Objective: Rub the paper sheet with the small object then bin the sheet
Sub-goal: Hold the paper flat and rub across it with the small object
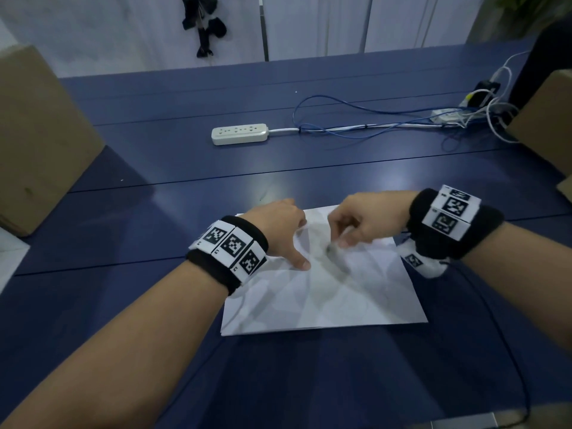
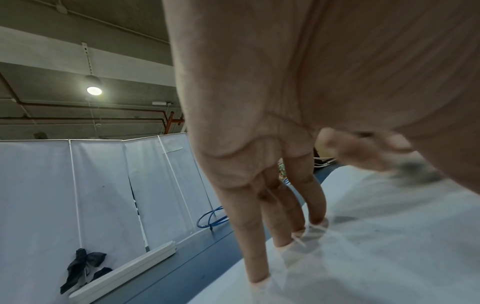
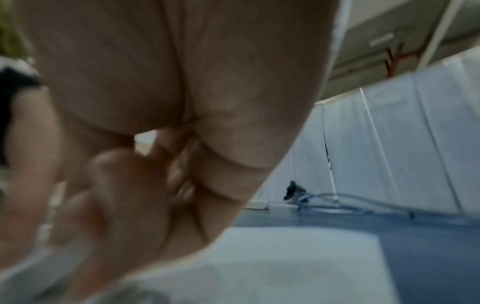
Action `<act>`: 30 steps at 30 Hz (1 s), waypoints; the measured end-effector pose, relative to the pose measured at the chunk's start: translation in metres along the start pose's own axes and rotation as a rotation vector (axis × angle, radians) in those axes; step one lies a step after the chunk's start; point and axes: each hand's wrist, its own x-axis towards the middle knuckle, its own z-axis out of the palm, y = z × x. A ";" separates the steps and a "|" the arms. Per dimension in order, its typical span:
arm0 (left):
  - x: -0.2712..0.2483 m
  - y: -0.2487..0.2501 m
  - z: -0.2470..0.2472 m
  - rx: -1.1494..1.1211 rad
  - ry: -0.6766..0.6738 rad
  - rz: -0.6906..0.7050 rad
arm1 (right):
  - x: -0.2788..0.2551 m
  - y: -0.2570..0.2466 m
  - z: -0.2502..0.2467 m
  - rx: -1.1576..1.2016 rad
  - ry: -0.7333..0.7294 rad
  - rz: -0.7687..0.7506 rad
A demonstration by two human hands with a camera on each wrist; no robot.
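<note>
A white paper sheet (image 1: 325, 292) lies flat on the dark blue tabletop (image 1: 185, 168), creased and smudged grey near its middle; both hands work on its far half. The left hand (image 1: 278, 230) is spread, its straight fingers (image 2: 280, 216) pressing tip-down on the sheet's far left part and its thumb planted toward the centre — it pins the page and grips nothing. The right hand (image 1: 365, 224), just beside the left and blurred, has its fingers curled downward over the sheet; a small object (image 1: 330, 249) shows as a dark grey smear at its fingertips, touching the paper, though the blur leaves the exact pinch hard to read; the left wrist view shows the same grey blur under those fingertips. Each wrist carries a black band with black-and-white square markers (image 1: 232, 246). Beyond the hands, well apart from the sheet, a white power strip (image 1: 240, 134) rests on the tabletop, its cord running off to the right side among blue cables (image 1: 356, 119) and a cluster of plugs and white wires. Cardboard boxes (image 1: 40, 134) stand at the far left and far right of the hands; white partition panels (image 2: 103, 185) close off the far edge, a dark object (image 1: 202, 23) hanging against them.
</note>
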 end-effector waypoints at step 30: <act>0.007 0.012 -0.003 0.027 -0.009 0.025 | 0.008 0.005 -0.015 -0.180 0.282 0.092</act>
